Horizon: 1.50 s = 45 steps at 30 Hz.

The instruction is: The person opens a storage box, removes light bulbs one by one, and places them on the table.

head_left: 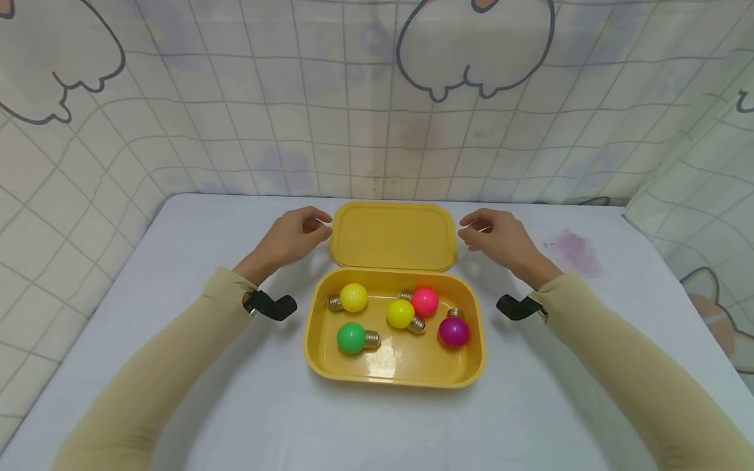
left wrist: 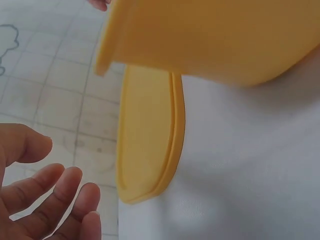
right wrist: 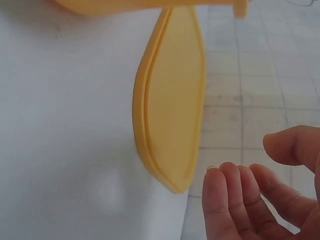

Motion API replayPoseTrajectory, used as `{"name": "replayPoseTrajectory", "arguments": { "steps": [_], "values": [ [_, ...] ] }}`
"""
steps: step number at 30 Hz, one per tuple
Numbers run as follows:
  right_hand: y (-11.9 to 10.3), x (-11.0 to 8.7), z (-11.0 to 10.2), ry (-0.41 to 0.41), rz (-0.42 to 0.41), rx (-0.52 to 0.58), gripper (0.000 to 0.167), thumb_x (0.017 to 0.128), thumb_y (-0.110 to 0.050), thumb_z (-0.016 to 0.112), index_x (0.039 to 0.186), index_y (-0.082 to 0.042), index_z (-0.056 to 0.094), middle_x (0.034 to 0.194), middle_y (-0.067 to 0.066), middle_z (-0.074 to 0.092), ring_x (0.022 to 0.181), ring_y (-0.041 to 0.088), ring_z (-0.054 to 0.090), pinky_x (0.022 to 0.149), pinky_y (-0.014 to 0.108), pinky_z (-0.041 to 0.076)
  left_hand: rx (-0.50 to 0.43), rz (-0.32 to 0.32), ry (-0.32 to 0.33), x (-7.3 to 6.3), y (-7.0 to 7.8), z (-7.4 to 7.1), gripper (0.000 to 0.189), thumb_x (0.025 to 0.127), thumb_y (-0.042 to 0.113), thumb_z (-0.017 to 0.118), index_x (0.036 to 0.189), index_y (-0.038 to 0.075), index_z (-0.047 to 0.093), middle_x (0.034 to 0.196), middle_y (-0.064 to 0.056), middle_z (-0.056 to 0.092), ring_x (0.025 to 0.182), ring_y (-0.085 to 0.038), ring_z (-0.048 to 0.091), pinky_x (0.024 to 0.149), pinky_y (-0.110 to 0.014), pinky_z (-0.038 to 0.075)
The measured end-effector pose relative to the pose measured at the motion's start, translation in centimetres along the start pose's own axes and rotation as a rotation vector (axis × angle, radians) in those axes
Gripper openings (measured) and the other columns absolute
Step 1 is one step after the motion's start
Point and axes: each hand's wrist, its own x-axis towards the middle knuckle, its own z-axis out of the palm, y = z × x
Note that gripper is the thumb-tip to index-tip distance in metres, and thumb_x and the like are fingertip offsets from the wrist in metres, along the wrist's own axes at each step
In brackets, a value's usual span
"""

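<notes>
A yellow lid (head_left: pixel 393 235) lies flat on the table behind a yellow box (head_left: pixel 324 363). Beside the lid's left end is my left hand (head_left: pixel 294 230), fingers loosely bent and holding nothing. On the opposite side my right hand (head_left: pixel 499 237) hovers near the lid's right end, likewise holding nothing. Both wrist views show gaps between the fingers and the lid (left wrist: pixel 147 135). Inside the box lie small light bulbs with metal screw bases: a yellow bulb (head_left: pixel 354 297), another yellow bulb (head_left: pixel 400 314), a green bulb (head_left: pixel 351 338), a pink bulb (head_left: pixel 425 301) and a purple bulb (head_left: pixel 453 332).
A white cloth covers the table (head_left: pixel 389 432), with a pinkish stain (head_left: pixel 574 252) at the right. Behind the table's back edge hangs a grid-patterned curtain (head_left: pixel 353 131) with cartoon outlines. Black wrist mounts (head_left: pixel 271 305) project toward the box from both sleeves.
</notes>
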Motion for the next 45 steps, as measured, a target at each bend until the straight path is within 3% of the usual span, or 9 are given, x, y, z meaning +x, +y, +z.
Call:
{"name": "replayPoseTrajectory", "arguments": {
  "steps": [8, 19, 26, 30, 36, 45],
  "values": [
    [-0.3, -1.8, 0.3, 0.027, -0.044, 0.003, 0.044, 0.101, -0.037, 0.059, 0.137, -0.012, 0.058, 0.125, 0.013, 0.068, 0.107, 0.032, 0.071, 0.101, 0.049, 0.055, 0.009, 0.048, 0.005, -1.7, 0.1, 0.5, 0.041, 0.102, 0.036, 0.058, 0.136, 0.014, 0.060, 0.127, -0.009, 0.069, 0.123, -0.028, 0.062, 0.099, -0.045, 0.052],
    [-0.8, -3.7, 0.8, 0.076, -0.128, -0.014, 0.042, 0.100, -0.039, 0.060, 0.134, -0.015, 0.061, 0.117, 0.008, 0.070, 0.102, 0.028, 0.070, 0.084, 0.029, 0.053, -0.013, 0.071, 0.043, -4.1, -0.6, 2.2, 0.041, 0.103, 0.040, 0.058, 0.133, 0.014, 0.059, 0.124, -0.008, 0.069, 0.115, -0.027, 0.065, 0.094, -0.041, 0.053],
    [-1.0, -5.0, 1.4, 0.103, -0.173, -0.022, 0.038, 0.100, -0.037, 0.063, 0.131, -0.015, 0.062, 0.116, 0.007, 0.070, 0.102, 0.024, 0.070, 0.091, 0.040, 0.059, -0.001, 0.130, 0.083, -5.4, -0.6, 3.3, 0.045, 0.102, 0.044, 0.057, 0.131, 0.011, 0.058, 0.121, -0.006, 0.070, 0.114, -0.025, 0.065, 0.097, -0.043, 0.053],
    [-1.1, -5.8, 1.9, 0.112, -0.205, -0.001, 0.035, 0.099, -0.031, 0.065, 0.129, -0.013, 0.064, 0.114, 0.008, 0.070, 0.106, 0.025, 0.070, 0.097, 0.047, 0.059, 0.054, 0.168, 0.108, -6.2, -0.4, 3.9, 0.045, 0.102, 0.041, 0.059, 0.133, 0.008, 0.058, 0.124, -0.010, 0.068, 0.118, -0.028, 0.064, 0.100, -0.047, 0.052],
    [-1.4, -7.0, 2.7, 0.108, -0.266, 0.048, 0.031, 0.098, -0.025, 0.068, 0.126, -0.011, 0.065, 0.109, 0.007, 0.069, 0.105, 0.022, 0.070, 0.097, 0.042, 0.059, 0.132, 0.203, 0.129, -7.2, -0.2, 4.6, 0.049, 0.102, 0.039, 0.060, 0.136, 0.005, 0.056, 0.129, -0.015, 0.065, 0.120, -0.033, 0.063, 0.099, -0.050, 0.054],
    [-1.9, -8.7, 4.8, 0.064, -0.363, 0.072, 0.031, 0.095, -0.015, 0.072, 0.124, -0.008, 0.066, 0.109, 0.007, 0.072, 0.100, 0.020, 0.071, 0.092, 0.041, 0.061, 0.257, 0.257, 0.179, -8.1, 0.3, 5.2, 0.048, 0.098, 0.030, 0.061, 0.135, 0.000, 0.058, 0.124, -0.018, 0.067, 0.103, -0.033, 0.060, 0.090, -0.046, 0.050]
  ]
}}
